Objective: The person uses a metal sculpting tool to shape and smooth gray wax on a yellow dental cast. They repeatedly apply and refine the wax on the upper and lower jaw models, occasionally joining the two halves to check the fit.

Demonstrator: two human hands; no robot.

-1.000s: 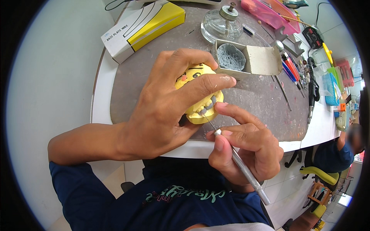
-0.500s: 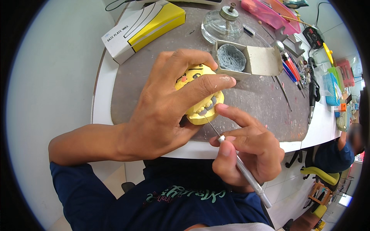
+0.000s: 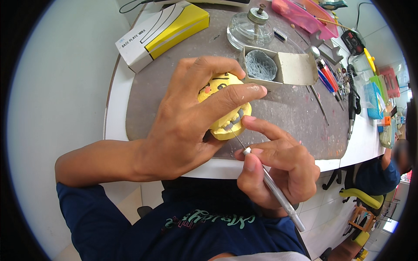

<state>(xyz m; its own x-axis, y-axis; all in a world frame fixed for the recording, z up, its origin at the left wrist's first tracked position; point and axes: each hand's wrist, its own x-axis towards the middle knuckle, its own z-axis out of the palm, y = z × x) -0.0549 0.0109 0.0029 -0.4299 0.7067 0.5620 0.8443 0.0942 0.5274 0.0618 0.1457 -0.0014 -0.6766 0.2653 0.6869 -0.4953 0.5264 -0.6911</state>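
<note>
My left hand point(image 3: 187, 108) is closed around a yellow dental model point(image 3: 224, 134), gripping it from above and the left. Pencil-like marks show on the model's upper part, and grey wax-like teeth point(image 3: 236, 119) sit among its yellow ones. Between thumb and fingers, my right hand point(image 3: 283, 167) holds a slim silver carving tool point(image 3: 278, 193) with a thin needle-like tip. That tip reaches the grey teeth on the model's near side; whether it touches them is too fine to tell. My right index fingertip rests against the model's right edge.
Behind the model stand an opened small box point(image 3: 285, 65) holding a round grey wax block point(image 3: 260, 65) and a glass spirit burner point(image 3: 248, 32). A yellow-white box point(image 3: 163, 35) lies at the back left. Pens and hand tools point(image 3: 333, 80) line the right; another person point(image 3: 376, 174) is beyond.
My right hand and the carving tool have shifted slightly left and up. The left hand stays on the model, which has barely moved.
</note>
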